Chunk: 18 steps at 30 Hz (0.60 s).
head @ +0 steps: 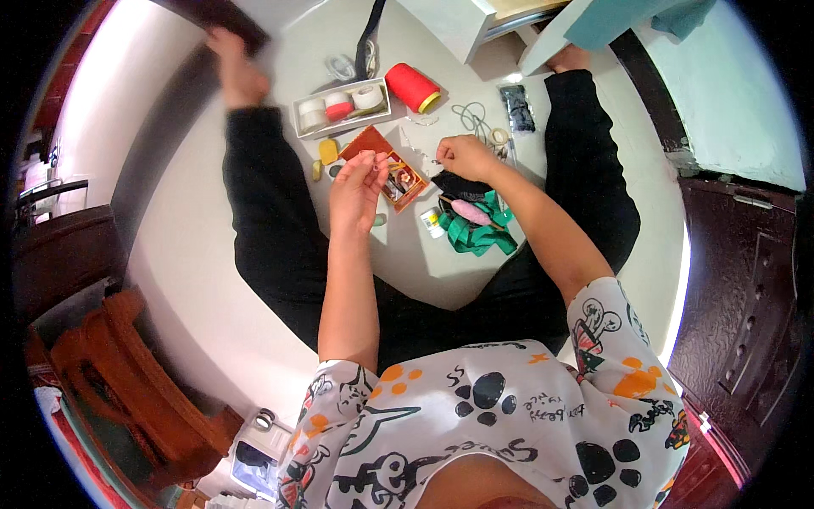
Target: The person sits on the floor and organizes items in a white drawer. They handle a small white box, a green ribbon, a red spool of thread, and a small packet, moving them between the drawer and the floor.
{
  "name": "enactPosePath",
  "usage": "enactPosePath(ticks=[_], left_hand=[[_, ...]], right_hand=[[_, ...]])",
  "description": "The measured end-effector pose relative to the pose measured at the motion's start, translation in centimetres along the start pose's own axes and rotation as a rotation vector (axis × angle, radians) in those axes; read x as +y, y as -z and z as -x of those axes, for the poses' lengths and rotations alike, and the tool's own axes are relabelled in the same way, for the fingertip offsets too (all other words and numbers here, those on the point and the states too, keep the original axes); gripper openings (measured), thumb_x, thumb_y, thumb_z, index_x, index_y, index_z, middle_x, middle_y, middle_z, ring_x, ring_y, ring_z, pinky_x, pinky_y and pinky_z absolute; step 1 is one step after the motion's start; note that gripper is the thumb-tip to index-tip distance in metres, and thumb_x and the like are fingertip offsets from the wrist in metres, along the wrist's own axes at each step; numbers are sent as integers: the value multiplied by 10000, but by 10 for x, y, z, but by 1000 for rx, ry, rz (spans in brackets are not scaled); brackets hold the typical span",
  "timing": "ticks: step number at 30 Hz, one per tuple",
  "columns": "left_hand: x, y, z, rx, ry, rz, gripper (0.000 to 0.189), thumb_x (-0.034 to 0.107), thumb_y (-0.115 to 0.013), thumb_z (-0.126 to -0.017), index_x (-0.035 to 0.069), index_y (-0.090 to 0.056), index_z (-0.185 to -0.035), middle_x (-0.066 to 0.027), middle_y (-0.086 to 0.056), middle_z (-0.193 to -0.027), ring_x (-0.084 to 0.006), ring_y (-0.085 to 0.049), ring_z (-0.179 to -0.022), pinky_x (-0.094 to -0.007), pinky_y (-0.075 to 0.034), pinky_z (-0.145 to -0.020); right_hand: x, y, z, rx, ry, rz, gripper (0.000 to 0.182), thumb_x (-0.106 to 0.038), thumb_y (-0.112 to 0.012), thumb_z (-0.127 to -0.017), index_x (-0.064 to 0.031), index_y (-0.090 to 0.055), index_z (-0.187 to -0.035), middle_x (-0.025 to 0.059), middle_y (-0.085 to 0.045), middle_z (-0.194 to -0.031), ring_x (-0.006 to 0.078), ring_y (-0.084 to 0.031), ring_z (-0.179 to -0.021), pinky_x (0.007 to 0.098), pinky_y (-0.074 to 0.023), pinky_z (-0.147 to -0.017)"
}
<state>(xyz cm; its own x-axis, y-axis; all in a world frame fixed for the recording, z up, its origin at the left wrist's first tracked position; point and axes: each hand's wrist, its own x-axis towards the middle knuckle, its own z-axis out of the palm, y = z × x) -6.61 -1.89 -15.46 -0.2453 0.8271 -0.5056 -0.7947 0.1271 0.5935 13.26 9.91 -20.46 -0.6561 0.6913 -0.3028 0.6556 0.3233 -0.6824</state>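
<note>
My left hand [360,188] is raised at the left side of a small open reddish box [416,190] that holds small items; its fingertips are pinched on something small I cannot make out. My right hand [467,158] is above a black cloth [459,186], thumb and finger closed on a tiny dark item [436,161]. Below it lie green ribbon [472,237], a pink spindle of yarn [470,212] and a small white container with a yellow label [432,223]. A yellow piece [329,151] lies left of the box.
A white tray [343,130] of tape-like rolls and a red thread cone [412,88] lie farther ahead. A clear packet with black contents [518,109], a cord loop [469,119] and a cream ring-shaped roll [498,136] lie to the right. An open drawer [458,28] juts in above. My legs flank the items.
</note>
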Motion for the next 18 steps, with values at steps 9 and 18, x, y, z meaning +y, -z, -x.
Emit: enactPosePath(ticks=[9, 18], left_hand=[[-1, 2, -2, 27, -2, -14, 132, 65, -552, -858, 1, -556, -973, -137, -622, -958, -169, -618, -840, -249, -527, -740], [-8, 5, -4, 128, 55, -133, 165, 175, -581, -865, 27, -572, -938, -72, -621, -856, -129, -585, -754, -247, -473, -729]], right_hand=[[-31, -19, 5, 17, 240, 540, 131, -133, -646, -669, -66, -590, -767, 127, -625, -818, 292, -601, -815, 395, -466, -747], [-3, -23, -13, 225, -20, -312, 146, -190, -656, -650, -74, -636, -736, 124, -593, -779, 253, -580, -751, 342, -466, -692]])
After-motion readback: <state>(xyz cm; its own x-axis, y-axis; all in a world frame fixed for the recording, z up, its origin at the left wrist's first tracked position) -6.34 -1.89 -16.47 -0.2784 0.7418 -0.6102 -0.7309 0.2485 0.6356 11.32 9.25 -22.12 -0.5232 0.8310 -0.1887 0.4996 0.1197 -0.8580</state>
